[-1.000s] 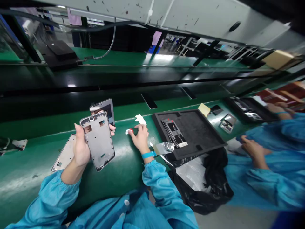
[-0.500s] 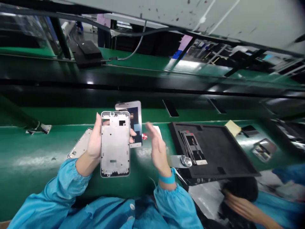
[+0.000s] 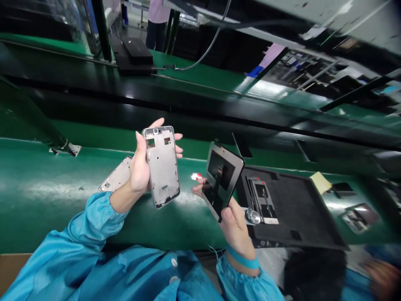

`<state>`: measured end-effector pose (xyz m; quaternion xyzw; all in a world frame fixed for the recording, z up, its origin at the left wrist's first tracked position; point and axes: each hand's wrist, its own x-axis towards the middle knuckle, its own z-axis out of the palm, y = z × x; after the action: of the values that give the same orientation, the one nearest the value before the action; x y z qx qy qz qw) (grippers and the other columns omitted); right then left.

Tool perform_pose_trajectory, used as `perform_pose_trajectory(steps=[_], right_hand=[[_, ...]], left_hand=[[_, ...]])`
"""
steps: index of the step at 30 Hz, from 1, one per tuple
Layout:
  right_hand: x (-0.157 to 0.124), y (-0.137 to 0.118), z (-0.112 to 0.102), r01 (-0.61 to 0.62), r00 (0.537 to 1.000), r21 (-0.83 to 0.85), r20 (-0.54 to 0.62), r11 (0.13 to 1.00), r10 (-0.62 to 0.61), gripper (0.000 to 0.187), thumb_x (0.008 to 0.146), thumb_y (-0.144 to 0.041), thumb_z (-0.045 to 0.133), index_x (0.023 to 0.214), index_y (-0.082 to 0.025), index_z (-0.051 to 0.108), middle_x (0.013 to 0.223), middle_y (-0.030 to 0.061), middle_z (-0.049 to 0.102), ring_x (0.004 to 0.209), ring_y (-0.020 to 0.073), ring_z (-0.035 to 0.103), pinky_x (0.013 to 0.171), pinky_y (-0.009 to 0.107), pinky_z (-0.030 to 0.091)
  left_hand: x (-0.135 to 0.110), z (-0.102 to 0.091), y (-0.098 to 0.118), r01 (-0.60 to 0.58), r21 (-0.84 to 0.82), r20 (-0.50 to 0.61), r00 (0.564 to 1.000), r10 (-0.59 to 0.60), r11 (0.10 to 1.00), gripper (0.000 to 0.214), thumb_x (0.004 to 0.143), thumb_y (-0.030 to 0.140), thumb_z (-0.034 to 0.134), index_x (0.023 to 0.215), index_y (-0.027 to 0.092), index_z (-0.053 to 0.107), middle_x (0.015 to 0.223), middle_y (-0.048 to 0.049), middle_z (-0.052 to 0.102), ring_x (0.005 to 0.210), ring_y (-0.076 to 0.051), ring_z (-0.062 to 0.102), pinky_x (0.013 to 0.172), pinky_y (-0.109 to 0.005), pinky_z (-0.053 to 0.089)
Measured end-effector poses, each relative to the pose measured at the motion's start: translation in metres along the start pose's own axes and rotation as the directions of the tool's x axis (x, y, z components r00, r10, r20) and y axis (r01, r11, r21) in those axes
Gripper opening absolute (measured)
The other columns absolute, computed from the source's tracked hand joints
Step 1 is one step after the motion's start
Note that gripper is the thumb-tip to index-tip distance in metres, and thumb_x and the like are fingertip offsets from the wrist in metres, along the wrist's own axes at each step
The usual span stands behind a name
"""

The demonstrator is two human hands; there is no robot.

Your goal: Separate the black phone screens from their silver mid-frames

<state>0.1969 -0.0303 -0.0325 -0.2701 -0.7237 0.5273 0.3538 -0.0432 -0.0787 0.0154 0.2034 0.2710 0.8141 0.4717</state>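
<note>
Green bench [image 3: 46, 196], left hand [image 3: 140, 171] gripping metal frame [image 3: 163, 167], right hand [image 3: 236, 228] gripping dark panel [image 3: 222, 177], black tray [image 3: 297, 209] beside

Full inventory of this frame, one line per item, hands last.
bench: 1, green, across view
metal phone frame: 1, grey, held upright at centre
display panel: 1, black, held tilted, right of it
second frame: 1, grey, flat on bench behind the held one
foam tray: 1, black, on bench at right
stacked panels: several, dark, in tray's left part
round metal piece: 1, silver, at tray's near-left edge
tab: 1, red-white, on bench between the held parts
pad: 1, yellow, by tray's far right corner
left hand: 1, bare, grips metal phone frame
right hand: 1, bare, blue wristband, grips display panel
</note>
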Motion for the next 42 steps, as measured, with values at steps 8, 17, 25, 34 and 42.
perform_pose_trajectory(steps=[8,17,25,34,42], right_hand=[[-0.002,-0.014,-0.007,0.248,0.954,-0.300,0.239,0.921,-0.179,0.063,0.104,-0.050,0.072,0.164,-0.043,0.053,0.138,0.0100,0.061,0.123,0.0293,0.068,0.102,0.049,0.062],[0.002,-0.022,-0.011,0.289,0.936,-0.391,0.308,0.874,-0.172,0.066,0.103,-0.051,0.073,0.165,-0.040,0.052,0.138,0.0107,0.062,0.121,0.0287,0.069,0.101,0.043,0.062],[0.003,-0.020,-0.014,0.308,0.923,-0.376,0.342,0.874,-0.178,0.066,0.104,-0.055,0.070,0.165,-0.040,0.052,0.138,0.0108,0.062,0.119,0.0293,0.069,0.099,0.044,0.063],[0.010,-0.010,0.004,0.316,0.923,-0.271,0.308,0.909,-0.229,0.071,0.102,-0.059,0.071,0.167,-0.041,0.049,0.133,0.0112,0.062,0.114,0.0286,0.071,0.097,0.047,0.065],[0.016,0.015,0.051,0.086,0.994,-0.072,0.068,0.994,-0.081,0.087,0.099,-0.075,0.063,0.173,-0.037,0.038,0.133,0.0137,0.061,0.107,0.0279,0.075,0.097,0.049,0.069]], left_hand=[[0.003,-0.006,-0.005,-0.190,0.110,0.099,0.979,0.179,0.976,0.061,0.099,0.075,0.063,0.135,0.025,0.064,0.120,-0.0088,0.080,0.094,-0.023,0.081,0.090,-0.041,0.068],[0.001,-0.006,0.006,-0.187,0.163,0.117,0.979,0.169,0.969,0.055,0.099,0.070,0.067,0.131,0.026,0.062,0.122,-0.0090,0.079,0.100,-0.027,0.082,0.097,-0.047,0.068],[0.001,-0.010,0.004,-0.155,0.195,0.141,0.982,0.128,0.969,0.051,0.098,0.067,0.072,0.129,0.028,0.061,0.123,-0.0067,0.079,0.102,-0.027,0.082,0.094,-0.046,0.069],[0.003,-0.016,0.007,-0.173,0.291,0.276,0.957,0.090,0.941,0.045,0.099,0.058,0.076,0.127,0.028,0.059,0.127,-0.0066,0.075,0.104,-0.024,0.083,0.089,-0.040,0.071],[0.011,-0.022,0.009,-0.280,0.472,0.315,0.939,0.137,0.836,0.048,0.088,0.056,0.088,0.117,0.023,0.067,0.124,-0.0094,0.068,0.127,-0.029,0.072,0.089,-0.036,0.071]])
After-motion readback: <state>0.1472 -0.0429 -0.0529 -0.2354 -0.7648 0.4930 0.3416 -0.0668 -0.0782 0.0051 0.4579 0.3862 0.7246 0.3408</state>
